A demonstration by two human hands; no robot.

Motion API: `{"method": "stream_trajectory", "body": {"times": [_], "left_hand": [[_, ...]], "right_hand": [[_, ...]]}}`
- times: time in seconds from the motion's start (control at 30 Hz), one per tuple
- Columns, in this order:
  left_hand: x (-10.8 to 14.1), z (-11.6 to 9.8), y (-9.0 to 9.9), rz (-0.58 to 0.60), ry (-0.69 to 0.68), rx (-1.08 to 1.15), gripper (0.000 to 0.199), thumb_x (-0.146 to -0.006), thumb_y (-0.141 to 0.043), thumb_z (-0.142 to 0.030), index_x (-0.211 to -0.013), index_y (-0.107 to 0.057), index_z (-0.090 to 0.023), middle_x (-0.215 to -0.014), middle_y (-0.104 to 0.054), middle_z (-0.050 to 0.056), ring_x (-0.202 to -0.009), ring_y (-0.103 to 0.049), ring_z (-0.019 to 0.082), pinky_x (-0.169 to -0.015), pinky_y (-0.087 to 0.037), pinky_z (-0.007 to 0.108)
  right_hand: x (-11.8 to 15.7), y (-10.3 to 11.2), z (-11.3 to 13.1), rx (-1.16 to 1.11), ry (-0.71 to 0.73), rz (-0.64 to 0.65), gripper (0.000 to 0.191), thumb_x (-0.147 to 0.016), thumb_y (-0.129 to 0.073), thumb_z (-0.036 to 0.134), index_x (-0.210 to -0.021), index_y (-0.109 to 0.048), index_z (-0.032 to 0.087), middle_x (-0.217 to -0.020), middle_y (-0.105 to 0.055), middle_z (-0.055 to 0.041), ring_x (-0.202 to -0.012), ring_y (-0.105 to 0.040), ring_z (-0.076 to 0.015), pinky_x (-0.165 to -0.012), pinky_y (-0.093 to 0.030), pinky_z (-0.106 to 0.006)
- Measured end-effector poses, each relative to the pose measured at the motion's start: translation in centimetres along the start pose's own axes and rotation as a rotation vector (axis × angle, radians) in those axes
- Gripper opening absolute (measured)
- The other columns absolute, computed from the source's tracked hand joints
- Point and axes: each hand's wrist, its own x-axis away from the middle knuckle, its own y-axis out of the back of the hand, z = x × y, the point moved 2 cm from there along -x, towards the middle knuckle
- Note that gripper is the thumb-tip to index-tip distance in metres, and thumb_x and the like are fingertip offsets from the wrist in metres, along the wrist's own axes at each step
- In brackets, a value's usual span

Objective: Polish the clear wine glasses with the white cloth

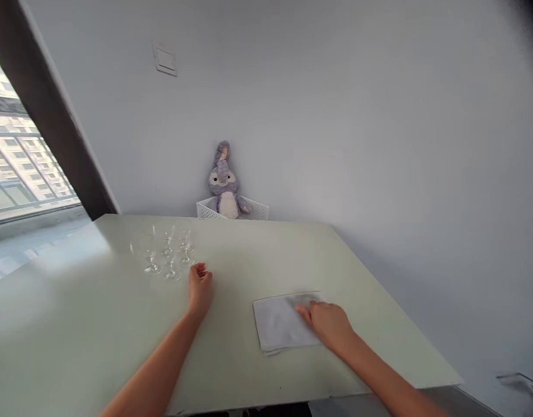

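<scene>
My left hand (200,289) rests on the table with its fingers loosely curled in, and I see nothing held in it. Just to its left stands a group of several small clear stemmed glasses (171,252), close together and partly overlapping. A folded white cloth (279,324) lies flat on the table toward the right. Over the cloth's right side is my right hand (329,321), fingers bent and closed against the fabric, with the thumb side facing left. That hand covers the cloth's right edge, and some fingertips are hidden.
The pale green table (231,370) reaches back to a plain wall. Behind its far edge, a grey-purple plush toy (225,185) sits in a white perforated basket (260,211). A window (23,145) is at the left; a wall switch (165,60) is above.
</scene>
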Motion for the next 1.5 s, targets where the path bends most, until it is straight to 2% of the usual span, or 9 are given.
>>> {"method": "stream_trajectory", "body": {"times": [0.1, 0.23, 0.4, 0.53, 0.67, 0.87, 1.03, 1.27, 1.5], "left_hand": [[0.3, 0.1, -0.2, 0.029, -0.028, -0.038, 0.028, -0.066, -0.049, -0.020, -0.095, -0.047, -0.021, -0.086, -0.049, 0.000, -0.071, -0.049, 0.012, -0.060, -0.039, 0.025], [0.5, 0.0, 0.0, 0.023, -0.045, -0.076, 0.026, -0.068, -0.048, -0.020, -0.095, -0.047, -0.022, -0.086, -0.050, 0.001, -0.073, -0.050, 0.013, -0.062, -0.040, 0.025], [0.4, 0.0, -0.3, 0.045, -0.111, -0.139, 0.026, -0.069, -0.049, -0.021, -0.095, -0.046, -0.021, -0.087, -0.050, 0.001, -0.075, -0.051, 0.014, -0.067, -0.042, 0.028], [-0.3, 0.8, -0.4, 0.065, -0.155, -0.129, 0.027, -0.068, -0.050, -0.022, -0.095, -0.046, -0.020, -0.086, -0.050, 0.001, -0.077, -0.051, 0.015, -0.068, -0.044, 0.028], [-0.9, 1.1, 0.0, 0.052, -0.117, -0.151, 0.030, -0.067, -0.052, -0.026, -0.096, -0.047, -0.021, -0.086, -0.051, 0.001, -0.075, -0.053, 0.015, -0.070, -0.044, 0.030], [-0.6, 0.4, 0.2, 0.035, -0.084, -0.230, 0.028, -0.069, -0.050, -0.026, -0.097, -0.047, -0.022, -0.091, -0.054, 0.002, -0.076, -0.056, 0.016, -0.072, -0.043, 0.032], [-0.5, 0.1, 0.1, 0.050, -0.087, -0.235, 0.027, -0.069, -0.049, -0.026, -0.095, -0.048, -0.022, -0.091, -0.054, 0.002, -0.075, -0.055, 0.016, -0.071, -0.043, 0.031], [-0.4, -0.2, 0.2, 0.040, -0.087, -0.244, 0.026, -0.069, -0.049, -0.023, -0.095, -0.048, -0.022, -0.088, -0.053, 0.001, -0.073, -0.054, 0.014, -0.069, -0.042, 0.030], [0.1, -0.3, 0.3, 0.044, -0.100, -0.247, 0.027, -0.069, -0.050, -0.021, -0.096, -0.048, -0.022, -0.092, -0.052, 0.002, -0.073, -0.053, 0.014, -0.071, -0.041, 0.031]], "right_hand": [[0.0, -0.8, 1.2, -0.059, 0.045, 0.017, 0.059, -0.083, -0.024, 0.060, -0.084, -0.064, 0.017, -0.079, -0.065, -0.0160, -0.075, -0.061, -0.0287, -0.064, -0.042, -0.037], [-4.1, -0.6, 4.0, -0.202, 0.179, 0.012, 0.060, -0.083, -0.027, 0.059, -0.098, -0.062, 0.013, -0.106, -0.059, -0.0181, -0.104, -0.051, -0.0311, -0.085, -0.038, -0.038], [-9.3, -2.0, 11.4, -0.337, 0.403, 0.030, 0.070, -0.081, -0.035, 0.058, -0.119, -0.047, 0.000, -0.129, -0.038, -0.0263, -0.125, -0.024, -0.0386, -0.101, -0.018, -0.048], [-12.0, -4.0, 18.1, -0.429, 0.559, -0.046, 0.075, -0.079, -0.041, 0.055, -0.130, -0.032, 0.002, -0.140, -0.020, -0.0239, -0.130, -0.007, -0.0383, -0.102, -0.009, -0.053], [-17.0, -4.6, 19.5, -0.399, 0.625, -0.026, 0.080, -0.078, -0.038, 0.059, -0.134, -0.026, 0.003, -0.142, -0.013, -0.0222, -0.131, -0.002, -0.0362, -0.104, -0.004, -0.051], [-25.9, -3.6, 11.3, -0.317, 0.415, 0.088, 0.086, -0.075, -0.033, 0.067, -0.137, -0.020, 0.010, -0.144, -0.009, -0.0172, -0.132, -0.002, -0.0320, -0.105, -0.004, -0.044], [-28.0, -3.3, 1.0, -0.208, 0.154, 0.111, 0.084, -0.078, -0.021, 0.068, -0.139, -0.015, 0.011, -0.145, -0.004, -0.0153, -0.132, -0.001, -0.0297, -0.105, -0.003, -0.040], [-23.9, -3.5, -11.1, -0.139, -0.105, 0.121, 0.082, -0.079, -0.015, 0.066, -0.139, -0.012, 0.010, -0.145, -0.003, -0.0173, -0.132, -0.002, -0.0299, -0.105, -0.004, -0.040], [-15.5, -4.1, -15.4, -0.066, -0.155, 0.132, 0.079, -0.079, -0.012, 0.065, -0.139, -0.012, 0.015, -0.146, -0.002, -0.0119, -0.132, -0.002, -0.0284, -0.106, -0.004, -0.039]]}}
